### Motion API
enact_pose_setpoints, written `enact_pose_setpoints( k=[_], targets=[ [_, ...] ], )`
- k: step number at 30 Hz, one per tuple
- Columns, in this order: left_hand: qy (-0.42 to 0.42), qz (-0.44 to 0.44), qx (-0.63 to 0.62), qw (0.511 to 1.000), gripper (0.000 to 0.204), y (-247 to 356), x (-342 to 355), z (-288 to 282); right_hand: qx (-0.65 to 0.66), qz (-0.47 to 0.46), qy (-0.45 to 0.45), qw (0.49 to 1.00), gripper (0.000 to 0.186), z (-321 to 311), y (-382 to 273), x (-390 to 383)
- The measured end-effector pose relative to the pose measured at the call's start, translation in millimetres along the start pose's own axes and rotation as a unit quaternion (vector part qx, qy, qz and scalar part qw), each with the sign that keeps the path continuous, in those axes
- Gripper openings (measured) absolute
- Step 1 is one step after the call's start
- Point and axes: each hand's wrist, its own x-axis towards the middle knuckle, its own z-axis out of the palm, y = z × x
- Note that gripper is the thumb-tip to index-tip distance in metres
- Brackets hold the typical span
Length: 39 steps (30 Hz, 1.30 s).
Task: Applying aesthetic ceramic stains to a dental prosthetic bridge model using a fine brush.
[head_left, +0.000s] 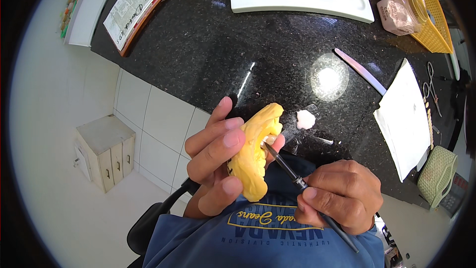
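Observation:
My left hand (215,154) grips a yellow dental cast (248,168), its row of teeth facing right. A pale, translucent piece (269,139) sits among the cast's teeth, partly behind a brush tip. My right hand (342,196) holds the dark slim brush (285,164) by its handle, with the bristles at the pale piece. A small white blob (305,119) lies on the black speckled countertop (188,54) just beyond the cast, with white smears around it.
A white palette (297,0), wood-edged board (136,5) and yellow basket (434,30) with jars line the back. Right are a pink file (359,69), white paper (401,119), scissors (431,87) and green pouch (436,171). A cabinet (106,156) stands lower left; a chair (144,226) is behind me.

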Motion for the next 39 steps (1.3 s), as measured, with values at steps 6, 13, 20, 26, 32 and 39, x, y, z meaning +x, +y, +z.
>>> enact_pose_setpoints(
  k=[6,13,20,26,32,39],
  targets=[
    [-0.003,0.004,-0.009,1.0,0.082,-1.4,1.8,-0.9,-0.003,0.003,-0.001,1.0,0.019,-1.1,-1.0,-0.1],
    [0.0,0.006,-0.002,1.0,0.083,-1.1,2.4,-0.5,0.007,0.003,-0.002,1.0,0.018,-2.7,-0.4,0.4],
    [0.008,0.004,-0.002,1.0,0.081,-0.9,2.4,0.6,0.002,0.002,-0.002,1.0,0.019,-1.9,-0.8,0.6],
    [-0.004,0.008,0.005,1.0,0.081,-1.0,2.4,-1.1,0.004,0.003,0.0,1.0,0.018,-1.0,-0.6,1.2],
    [-0.001,0.012,0.002,1.0,0.082,-2.4,0.9,-0.5,0.005,0.006,0.0,1.0,0.018,-1.5,-0.1,1.2],
    [0.003,0.015,0.007,1.0,0.081,-3.7,0.9,1.2,0.005,0.006,0.008,1.0,0.018,1.0,0.1,1.6]
  ],
)
